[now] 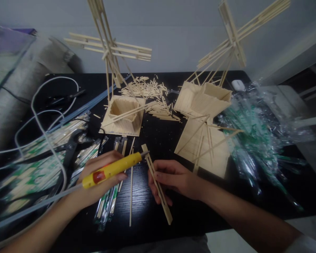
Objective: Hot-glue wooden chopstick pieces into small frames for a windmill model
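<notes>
My left hand (98, 181) is wrapped round a yellow glue gun (113, 169) with a red button, its tip touching the upper end of a glued strip of wooden sticks (158, 184). My right hand (175, 179) pinches that strip near its middle and holds it slanted above the black table (152, 140). A single loose stick (131, 189) lies on the table between my hands.
Two stick-built windmill models (122, 112) (204, 100) stand farther back, with a heap of cut sticks (150, 91) between them and a flat stick panel (204, 147). Wrapped chopstick packets (42, 165), black pliers (71, 149) and white cables (42, 116) lie left; crumpled plastic wrappers (255, 137) pile up right.
</notes>
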A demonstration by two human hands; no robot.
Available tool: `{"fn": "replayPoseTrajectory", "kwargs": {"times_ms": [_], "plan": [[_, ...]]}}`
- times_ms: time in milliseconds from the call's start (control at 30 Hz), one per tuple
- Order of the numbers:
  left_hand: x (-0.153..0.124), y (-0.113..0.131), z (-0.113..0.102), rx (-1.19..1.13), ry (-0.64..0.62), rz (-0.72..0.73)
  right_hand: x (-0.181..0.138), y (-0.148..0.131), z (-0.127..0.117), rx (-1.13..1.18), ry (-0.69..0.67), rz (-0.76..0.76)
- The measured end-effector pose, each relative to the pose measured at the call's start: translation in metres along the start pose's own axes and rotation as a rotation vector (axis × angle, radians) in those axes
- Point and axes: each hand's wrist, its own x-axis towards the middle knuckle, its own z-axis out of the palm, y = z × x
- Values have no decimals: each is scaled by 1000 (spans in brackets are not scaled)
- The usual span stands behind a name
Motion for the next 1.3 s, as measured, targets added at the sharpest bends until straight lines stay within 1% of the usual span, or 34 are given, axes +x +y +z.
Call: {"fn": "replayPoseTrajectory", "kwargs": {"times_ms": [67,100,233,267,400,433,533,567,700,733,833,867,1000,1033,1067,1167,1300], "plan": [[0,-1,-2,29,36,-17,0,-1,0,10,-11,2],[0,-1,-3,27,30,-11,0,-1,0,19,-15,3],[-1,-3,-2,-31,-79,15,0,-2,0,72,-44,28],[-1,-3,-2,-33,-75,6,0,-3,-1,91,-63,38],[0,-3,-2,-9,42,-12,1,-2,-5,199,-155,83],[0,-3,-2,-7,39,-13,1,-2,-7,224,-169,91],[0,-3,-2,-23,-48,-7,2,0,-10,273,-207,109],[-1,-3,-2,-25,-56,-3,3,1,-11,287,-219,111],[-1,-5,-2,31,44,10,3,2,-12,329,-227,100],[-1,-5,-2,34,43,20,3,2,-12,329,-227,102],[0,-4,-2,-2,-48,47,3,1,-11,319,-222,120],[0,-4,-2,-4,-56,49,3,1,-11,315,-216,123],[0,-3,-2,62,56,-29,3,0,-9,301,-207,114],[-1,-3,-3,75,67,-47,3,0,-9,295,-215,113],[-2,-4,-3,81,52,-54,2,0,-9,285,-225,117],[-5,-7,-5,91,29,-18,1,-1,-8,267,-247,120],[-7,-9,-6,105,71,45,1,-3,-7,280,-254,90]]}}
